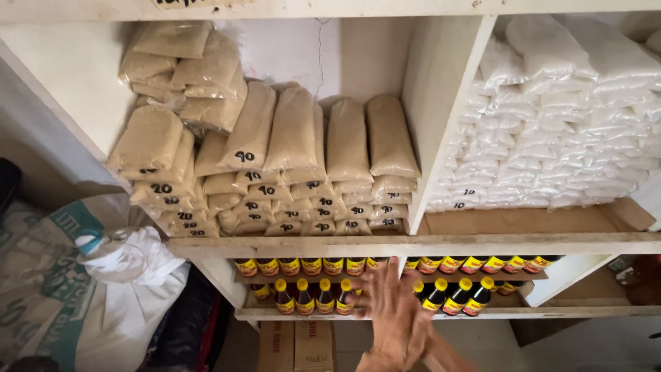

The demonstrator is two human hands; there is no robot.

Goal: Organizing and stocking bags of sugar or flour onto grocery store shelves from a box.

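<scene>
Fingers spread and blurred, one open bare hand (392,313) is reaching up from the near edge toward the row of dark sauce bottles with yellow caps (313,297), grasping nothing; which hand it is I cannot tell, and no other hand is showing. Those bottles are standing upright on the low white wooden shelf (482,313), more of them lining up to the right of the hand and behind it. Above, clear plastic bags of brown sugar (289,158) are leaning in stacked rows in the left compartment, and clear bags of white sugar (551,124) are piling in the right one. At far left, a white woven sack (48,289) is slumping beside the shelf, and brown cardboard boxes (296,344) are sitting below.
</scene>
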